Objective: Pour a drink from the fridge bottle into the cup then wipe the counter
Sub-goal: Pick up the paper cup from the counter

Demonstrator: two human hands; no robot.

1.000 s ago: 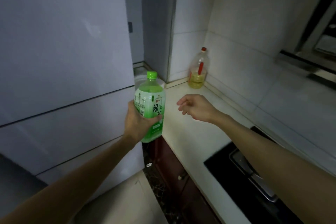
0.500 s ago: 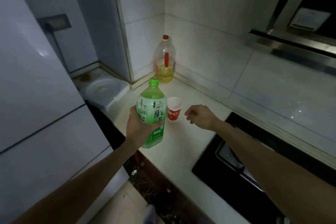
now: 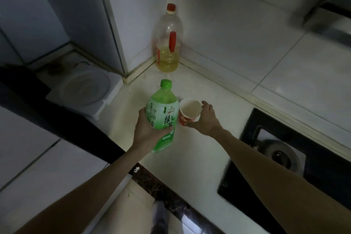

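1. Left hand [image 3: 146,131] wraps the capped green plastic tea bottle [image 3: 163,116], upright above the pale table [image 3: 190,157], ready for opening.
2. Right hand [image 3: 207,119] grips the red paper cup [image 3: 190,112] just beside it, probably steadying it for pouring.

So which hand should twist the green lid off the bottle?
Probably the right hand. The left hand grips the green bottle round its middle, with the cap on. The right only holds the cup beside it, so it could let go and reach over.
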